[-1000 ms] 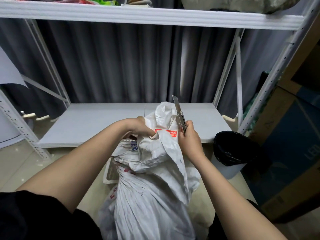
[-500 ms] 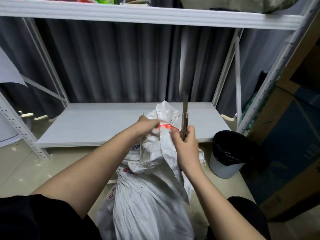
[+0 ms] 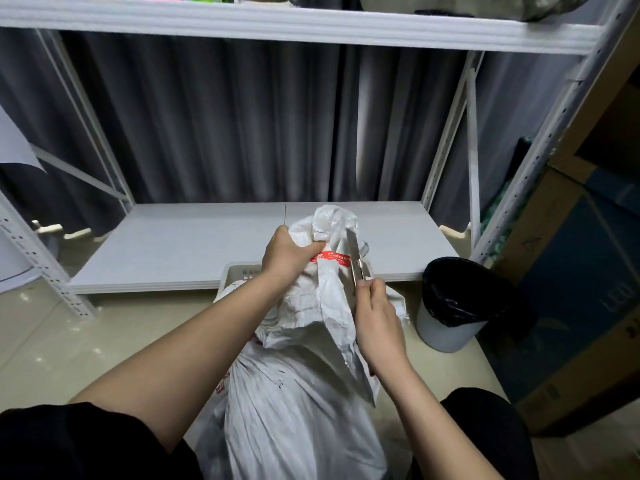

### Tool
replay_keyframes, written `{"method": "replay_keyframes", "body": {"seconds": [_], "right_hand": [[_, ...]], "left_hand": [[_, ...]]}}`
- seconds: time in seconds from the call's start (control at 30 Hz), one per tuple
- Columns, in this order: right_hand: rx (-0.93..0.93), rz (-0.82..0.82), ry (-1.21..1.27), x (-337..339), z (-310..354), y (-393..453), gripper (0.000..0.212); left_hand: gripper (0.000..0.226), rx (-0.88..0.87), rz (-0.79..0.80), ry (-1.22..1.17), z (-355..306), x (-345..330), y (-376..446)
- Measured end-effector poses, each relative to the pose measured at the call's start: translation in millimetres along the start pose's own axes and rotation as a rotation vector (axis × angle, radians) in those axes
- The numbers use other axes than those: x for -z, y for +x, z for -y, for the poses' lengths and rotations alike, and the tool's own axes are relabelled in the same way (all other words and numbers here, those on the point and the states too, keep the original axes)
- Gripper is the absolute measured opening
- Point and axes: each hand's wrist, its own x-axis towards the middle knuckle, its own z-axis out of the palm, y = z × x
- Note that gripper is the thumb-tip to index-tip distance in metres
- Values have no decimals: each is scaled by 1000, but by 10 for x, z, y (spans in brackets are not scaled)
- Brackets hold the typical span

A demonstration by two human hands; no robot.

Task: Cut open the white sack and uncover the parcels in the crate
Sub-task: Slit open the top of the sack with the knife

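At the left edge of the frame a white perforated rack post (image 3: 41, 268) slants down to a pale glossy floor (image 3: 114, 337), with dark grey curtains (image 3: 214, 126) hanging behind across the upper middle. A low white shelf (image 3: 180, 251) spans the centre, and an upper shelf (image 3: 277, 27) runs along the top of the frame. In front of the low shelf, at centre, the white sack (image 3: 298, 410) stands on the floor, its neck bunched upward; a pale crate rim (image 3: 239, 270) shows just behind it. The left hand (image 3: 287, 254) has its grip curled tight round the gathered neck, beside a red label (image 3: 329, 256). Just right of that, the right hand (image 3: 379, 320) has its grip wrapped round a utility knife (image 3: 356, 259), blade upright against the sack fabric. Further right, a grey bin with a black liner (image 3: 450, 306) stands on the floor, and cardboard boxes (image 3: 571, 306) fill the right edge.
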Motion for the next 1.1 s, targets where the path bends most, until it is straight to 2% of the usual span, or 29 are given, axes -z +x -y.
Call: {"method": "replay_keyframes", "body": {"seconds": [0.13, 0.4, 0.87, 1.1], "right_hand": [[-47, 51, -174, 94, 3, 37, 26], [60, 96, -416, 210, 133, -20, 28], [119, 131, -706, 194, 310, -22, 35], [126, 135, -762, 160, 358, -1, 32]], "left_hand": [[57, -26, -6, -25, -6, -11, -19], [45, -76, -70, 7, 4, -28, -62], [38, -193, -116, 50, 33, -71, -114], [35, -214, -134, 32, 47, -86, -127]]}}
